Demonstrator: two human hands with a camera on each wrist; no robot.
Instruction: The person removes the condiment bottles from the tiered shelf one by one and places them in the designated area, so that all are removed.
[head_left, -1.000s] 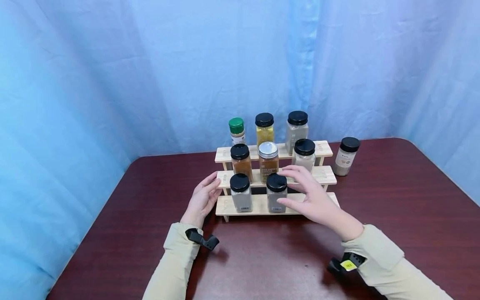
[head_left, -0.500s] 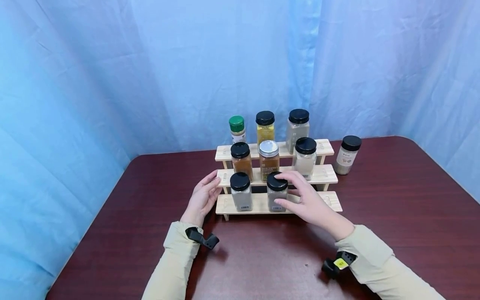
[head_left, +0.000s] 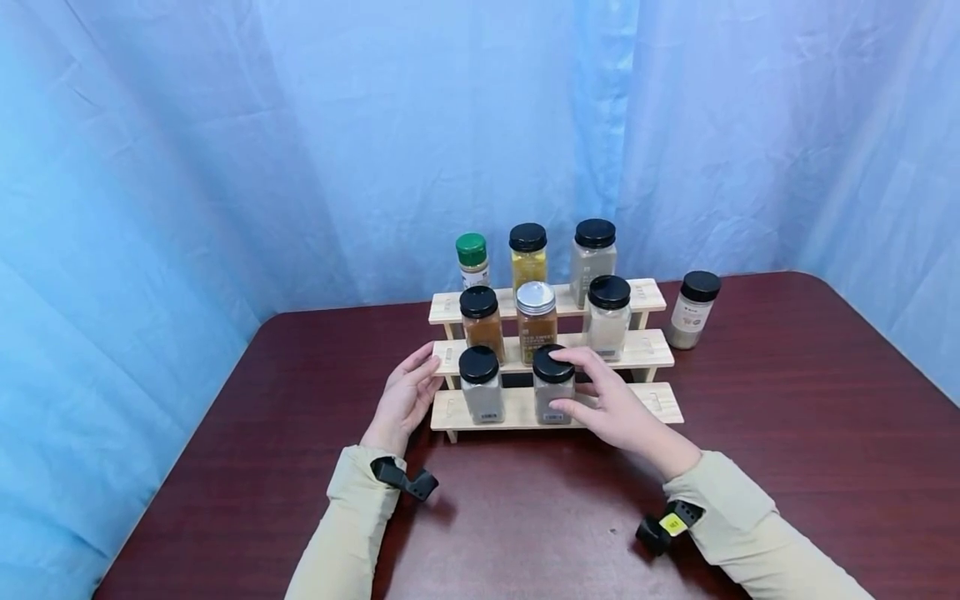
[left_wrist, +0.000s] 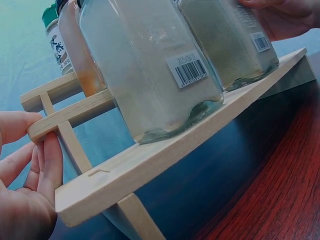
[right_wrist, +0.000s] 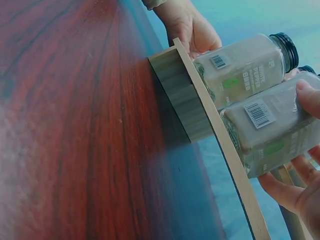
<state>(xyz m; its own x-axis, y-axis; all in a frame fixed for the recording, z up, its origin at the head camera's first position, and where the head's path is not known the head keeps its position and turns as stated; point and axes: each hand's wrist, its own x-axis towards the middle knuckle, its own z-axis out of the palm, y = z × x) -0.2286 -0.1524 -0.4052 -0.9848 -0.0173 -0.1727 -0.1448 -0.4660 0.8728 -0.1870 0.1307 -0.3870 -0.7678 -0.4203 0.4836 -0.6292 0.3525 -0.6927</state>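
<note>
A three-tier wooden spice rack (head_left: 626, 404) stands on the table with jars on every step. At its left side my left hand (head_left: 402, 402) pinches the end of the middle step between thumb and fingers, seen close up in the left wrist view. My right hand (head_left: 618, 412) holds a black-lidded spice jar (head_left: 553, 398) of greyish powder on the front step, with fingers at its lid and side. In the right wrist view this jar (right_wrist: 267, 125) is upright on the board. Left of it stands another black-lidded jar (head_left: 482, 396) of pale powder.
Behind are an orange-brown jar (head_left: 483, 329), a silver-lidded jar (head_left: 537, 329) and a pale jar (head_left: 606, 329). The top step bears a green-capped bottle (head_left: 472, 258), a yellow jar (head_left: 528, 262) and a grey jar (head_left: 593, 262). A labelled jar (head_left: 691, 317) stands on the table right of the rack.
My right hand has moved left and closed in from beside the front-step jar to hold it. The left hand has stayed at the rack's left end.
</note>
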